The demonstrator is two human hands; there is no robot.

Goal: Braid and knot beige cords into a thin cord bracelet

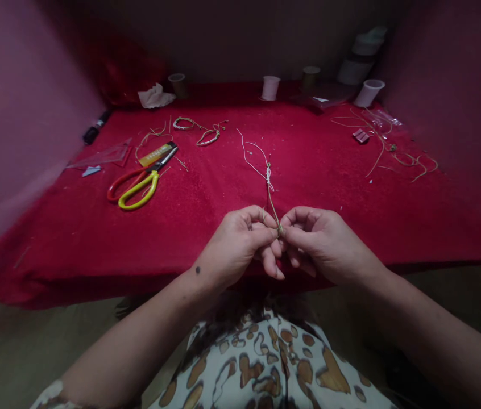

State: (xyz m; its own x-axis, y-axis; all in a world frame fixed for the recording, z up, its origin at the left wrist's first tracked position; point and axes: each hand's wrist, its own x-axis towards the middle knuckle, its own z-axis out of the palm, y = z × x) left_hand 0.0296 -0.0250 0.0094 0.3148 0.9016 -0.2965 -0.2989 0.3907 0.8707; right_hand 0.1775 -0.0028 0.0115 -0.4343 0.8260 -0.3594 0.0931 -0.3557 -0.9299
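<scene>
My left hand (240,241) and my right hand (319,241) meet above the near edge of a red-covered table (309,187). Both pinch the near end of a thin tan cord (269,182), thumbs and forefingers pressed together around a small knot. The cord runs away from me over the cloth, carries a pale knotted section in its middle, and ends in loose strands curling to the left.
Scissors with one red and one yellow handle (138,184) lie at the left beside a yellow packet (155,154). Finished knotted cords (200,130) lie behind them. Small cups (270,88) stand along the back edge. Loose cord pieces (394,153) lie at the right.
</scene>
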